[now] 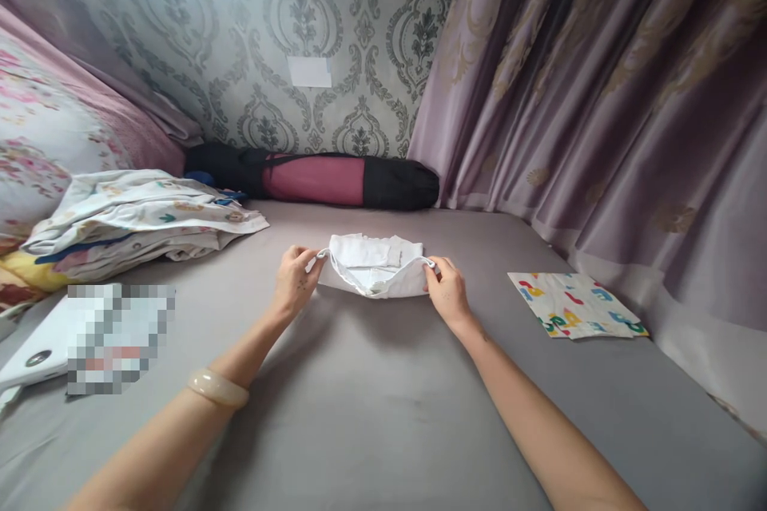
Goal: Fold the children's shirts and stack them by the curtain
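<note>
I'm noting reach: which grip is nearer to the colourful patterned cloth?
Right. The right grip pinches the right side of the white cloth, with the patterned cloth off to its right; the left grip holds the white cloth's left side, farther away.

Wht cloth [368, 255] (gry sheet [359, 415])

White cloth [359, 251]: thin, matt fabric, softly creased
Bed sheet [371, 399]: smooth, matt cloth
Curtain [599, 80]: satiny cloth with a sheen
Bangle [218, 388]: glossy, polished, stone-like
Long bag [317, 180]: matt fabric
Patterned cloth [575, 303]: matt fabric
Clothes pile [144, 207]: soft, wrinkled cloth
White device [51, 327]: smooth, plastic-looking
</note>
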Demonstrator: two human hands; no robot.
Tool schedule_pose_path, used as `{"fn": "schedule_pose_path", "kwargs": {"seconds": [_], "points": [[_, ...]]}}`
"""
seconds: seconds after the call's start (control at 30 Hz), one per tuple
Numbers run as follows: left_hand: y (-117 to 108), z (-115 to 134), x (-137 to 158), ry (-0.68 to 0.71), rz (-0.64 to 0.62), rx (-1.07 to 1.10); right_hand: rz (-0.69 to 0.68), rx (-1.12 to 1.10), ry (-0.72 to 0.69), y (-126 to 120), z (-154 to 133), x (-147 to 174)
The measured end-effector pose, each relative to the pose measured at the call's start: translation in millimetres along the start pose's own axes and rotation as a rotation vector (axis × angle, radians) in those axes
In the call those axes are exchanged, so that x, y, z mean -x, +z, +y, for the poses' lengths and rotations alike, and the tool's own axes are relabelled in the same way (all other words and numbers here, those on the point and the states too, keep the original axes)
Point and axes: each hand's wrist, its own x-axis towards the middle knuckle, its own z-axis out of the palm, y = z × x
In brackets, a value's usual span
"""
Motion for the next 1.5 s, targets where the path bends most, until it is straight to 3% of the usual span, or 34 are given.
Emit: {"fn": "schedule_pose_path", "kwargs": {"seconds": [0.27, 0.7, 1.1, 1.33, 1.5], "points": [[16.9, -2.1, -17.2, -0.007, 0.067, -0.005, 0.024, -0.130, 0.155, 14.4, 0.2, -16.7], [45.6, -12.8, -40.0, -0.073, 0.081, -0.017, 0.144, -0.044, 0.055, 43.0, 26.9, -39.5], [66.4, -30.8, -53.2, -0.105, -0.001, -0.137, 0.073, 0.147, 0.012, 56.9, 51.3, -49.6], [70.8, -37.1, -57.3, -0.135, -0.039, -0.178, 0.093, 0.162, 0.133, 57.7, 59.4, -62.8], [69.7, -36.7, -65.0, -0.191, -0.197, -0.295, 0.128, 0.180, 0.202, 60.4, 63.6, -73.2]]}}
